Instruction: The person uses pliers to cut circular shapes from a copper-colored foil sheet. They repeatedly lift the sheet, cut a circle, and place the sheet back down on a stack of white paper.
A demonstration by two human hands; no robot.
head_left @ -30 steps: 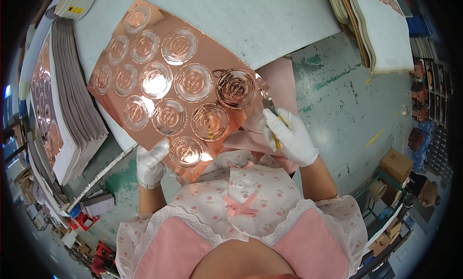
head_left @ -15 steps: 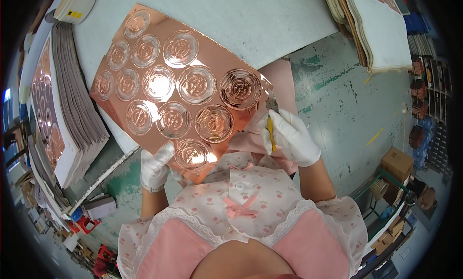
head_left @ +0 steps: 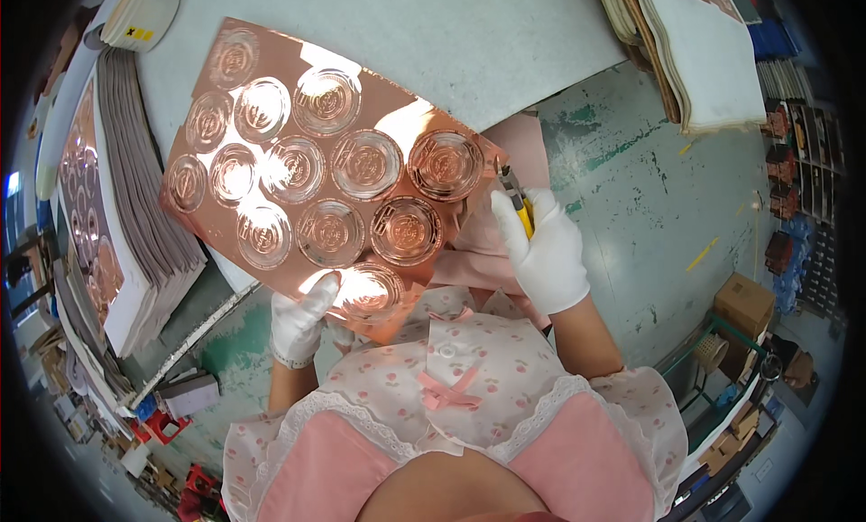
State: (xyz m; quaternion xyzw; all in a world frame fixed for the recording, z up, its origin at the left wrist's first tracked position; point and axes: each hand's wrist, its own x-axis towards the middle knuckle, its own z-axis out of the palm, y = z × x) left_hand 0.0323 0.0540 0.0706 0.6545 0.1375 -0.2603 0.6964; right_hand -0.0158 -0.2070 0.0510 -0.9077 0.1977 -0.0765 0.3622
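A shiny copper sheet [head_left: 244, 129], embossed with several round patterns, slants over the table in front of me. My left hand [head_left: 300, 323], in a white glove, grips its near left edge, thumb on top and fingers underneath. In my gloved right hand [head_left: 546, 251] are pliers [head_left: 521, 202] with yellow handles and dark metal jaws. The jaws point up and away from me, close beside the sheet's right corner. Whether they touch the sheet I cannot tell. Glare hides parts of several embossed rounds.
The pale table [head_left: 424, 35] lies beyond the sheet. A thick stack of grey sheets [head_left: 144, 188] stands at the left, with a white roll [head_left: 140, 17] behind it. More layered sheets [head_left: 695, 62] are at the far right. A cardboard box [head_left: 742, 304] sits at the right.
The copper sheet has tilted and its glare has shifted. My right hand has turned the pliers, which now lean up and to the left. My left hand has moved slightly right, still gripping the edge.
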